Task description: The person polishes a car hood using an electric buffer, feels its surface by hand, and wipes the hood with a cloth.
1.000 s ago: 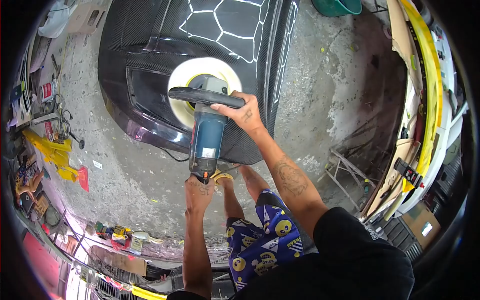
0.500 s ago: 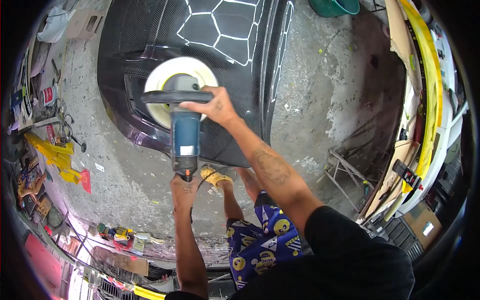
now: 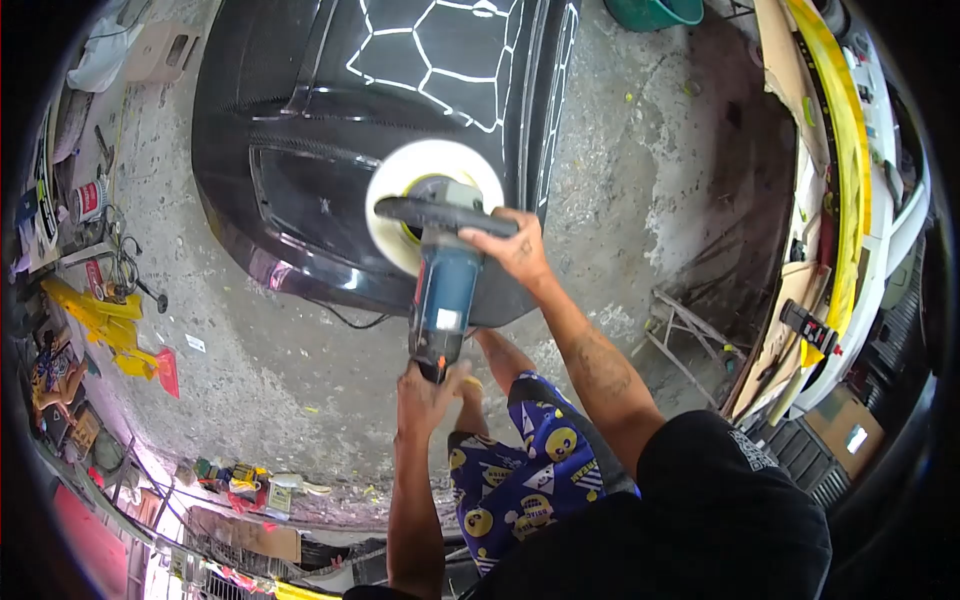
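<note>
A blue and black rotary polisher (image 3: 448,290) with a white round pad (image 3: 435,160) rests over a glossy black carbon-fibre car hood (image 3: 330,200). My left hand (image 3: 425,395) is wrapped round the rear end of its body. On the polisher's black front handle (image 3: 420,212), my right hand (image 3: 515,248) grips the right end, thumb pointing left. The pad covers the hood's lower right area, beside a recessed vent. White hexagonal light reflections show on the upper part of the hood.
A green tub (image 3: 655,12) stands at the top right. Yellow body panels (image 3: 115,325) and a can (image 3: 90,200) lie at the left. A metal stand (image 3: 690,335) and a black bottle (image 3: 808,328) are at the right. A cable (image 3: 345,318) trails below the hood.
Both hands have carried the polisher to the right and slightly down across the hood, and the vent at left is now uncovered. The yellow clog seen earlier is now largely hidden.
</note>
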A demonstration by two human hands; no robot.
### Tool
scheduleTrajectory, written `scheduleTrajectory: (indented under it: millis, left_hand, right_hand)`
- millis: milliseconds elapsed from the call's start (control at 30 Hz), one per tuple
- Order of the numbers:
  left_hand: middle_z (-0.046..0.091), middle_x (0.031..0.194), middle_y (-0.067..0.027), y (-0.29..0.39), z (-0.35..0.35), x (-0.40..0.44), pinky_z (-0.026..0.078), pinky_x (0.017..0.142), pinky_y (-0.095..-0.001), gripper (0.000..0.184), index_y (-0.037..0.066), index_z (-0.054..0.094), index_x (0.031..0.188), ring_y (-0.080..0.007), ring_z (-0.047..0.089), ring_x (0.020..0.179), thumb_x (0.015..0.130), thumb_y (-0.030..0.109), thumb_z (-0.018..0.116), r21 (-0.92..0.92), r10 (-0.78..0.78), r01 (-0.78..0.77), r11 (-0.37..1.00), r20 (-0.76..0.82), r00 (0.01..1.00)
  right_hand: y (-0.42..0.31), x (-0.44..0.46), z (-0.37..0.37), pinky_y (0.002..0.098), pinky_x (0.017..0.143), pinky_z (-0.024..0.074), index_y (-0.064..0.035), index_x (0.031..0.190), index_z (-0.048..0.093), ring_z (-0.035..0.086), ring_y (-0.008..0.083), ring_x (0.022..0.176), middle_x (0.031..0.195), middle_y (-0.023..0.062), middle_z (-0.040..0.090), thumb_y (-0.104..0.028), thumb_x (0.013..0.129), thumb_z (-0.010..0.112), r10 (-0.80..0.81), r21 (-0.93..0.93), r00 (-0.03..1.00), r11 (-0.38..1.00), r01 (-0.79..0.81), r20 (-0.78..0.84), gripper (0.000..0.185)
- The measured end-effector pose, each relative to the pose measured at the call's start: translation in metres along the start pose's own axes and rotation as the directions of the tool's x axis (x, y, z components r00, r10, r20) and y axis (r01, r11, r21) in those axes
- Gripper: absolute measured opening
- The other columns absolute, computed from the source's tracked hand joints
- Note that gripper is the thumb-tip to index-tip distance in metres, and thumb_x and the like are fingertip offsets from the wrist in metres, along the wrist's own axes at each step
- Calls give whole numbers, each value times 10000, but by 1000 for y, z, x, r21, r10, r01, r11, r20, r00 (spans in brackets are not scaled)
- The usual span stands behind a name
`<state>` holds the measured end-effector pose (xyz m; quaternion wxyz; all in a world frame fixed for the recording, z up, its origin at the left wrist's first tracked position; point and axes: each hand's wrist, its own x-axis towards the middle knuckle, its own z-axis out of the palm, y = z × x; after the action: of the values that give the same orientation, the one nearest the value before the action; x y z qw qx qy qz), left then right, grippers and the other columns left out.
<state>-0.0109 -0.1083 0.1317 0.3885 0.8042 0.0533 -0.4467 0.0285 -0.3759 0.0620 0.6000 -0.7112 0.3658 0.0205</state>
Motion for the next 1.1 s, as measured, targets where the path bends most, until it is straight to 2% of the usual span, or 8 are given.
scheduleTrajectory:
  millis: [67, 267, 333, 367, 433, 533, 767, 1100]
  left_hand:
    - [691, 879, -304, -3, 1, 18, 555, 724, -461, 349, -55, 680, 946, -446, 695, 862, 809, 261, 739, 127, 40, -34, 991, -47, 998]
    - [706, 917, -281, 19, 6, 41, 536, 781, -451, 370, -69, 664, 1007, -431, 697, 893, 797, 233, 695, 253, 22, -10, 967, -43, 999]
    - [710, 915, -271, -15, -3, 44, 538, 791, -454, 370, -62, 660, 1026, -433, 696, 893, 800, 229, 687, 249, 219, -197, 948, -62, 974]
    - [712, 914, -267, -26, -10, 55, 538, 796, -455, 370, -59, 658, 1035, -435, 696, 893, 801, 227, 682, 243, 323, -299, 923, -65, 944]
    - [707, 826, -225, 12, -54, 49, 531, 721, -439, 317, -42, 655, 976, -371, 700, 772, 783, 206, 690, 265, -24, 20, 964, 9, 1000]
    - [678, 720, -195, -14, -110, 69, 509, 617, -427, 265, -36, 637, 930, -318, 663, 622, 781, 176, 691, 372, 70, -68, 926, 7, 997]
    - [665, 754, -247, -10, -140, 80, 511, 665, -448, 247, -74, 629, 909, -376, 669, 698, 803, 145, 669, 387, 98, -105, 916, 38, 994]
    - [683, 922, -333, -20, -42, 54, 538, 813, -528, 414, -85, 604, 1029, -496, 673, 908, 762, 214, 705, 405, 139, -191, 894, 154, 978]
  right_hand:
    - [-15, 12, 5, 273, 558, 442, 18, 718, 689, 530, 77, 606, 640, 6, 606, -332, 730, 875, -32, -4, 999, 999, 32, -23, 396]
    - [-34, 24, -22, 273, 742, 502, -1, 1014, 692, 621, 134, 788, 856, 57, 673, -357, 764, 861, 15, -72, 999, 997, -17, -32, 466]
    - [-60, -17, -18, 345, 873, 496, -48, 1150, 595, 583, 215, 991, 1116, 107, 582, -318, 718, 880, -450, -394, 868, 851, 347, -208, 584]
    - [-100, -53, -15, 367, 979, 419, -70, 1255, 549, 508, 216, 1165, 1216, 86, 523, -348, 770, 851, -390, -231, 919, 902, 366, -64, 635]
    - [-169, -116, 6, 387, 948, 452, -51, 1106, 645, 580, 260, 1075, 1132, 105, 621, -244, 833, 799, -511, 134, 823, 859, 493, 247, 369]
    - [-252, -199, 59, 398, 900, 481, 11, 1097, 648, 623, 278, 1019, 1080, 155, 646, -147, 984, 656, -665, 943, 671, 278, -184, 327, 195]
    - [-307, -249, 114, 318, 762, 484, 78, 1105, 640, 642, 197, 845, 941, 156, 676, -174, 950, 709, -734, 703, 658, -381, -601, 165, 304]
    - [-313, -266, 136, 371, 803, 461, 55, 1014, 631, 598, 252, 939, 1010, 155, 616, -113, 989, 630, -713, 712, 651, -315, -628, 260, 170]
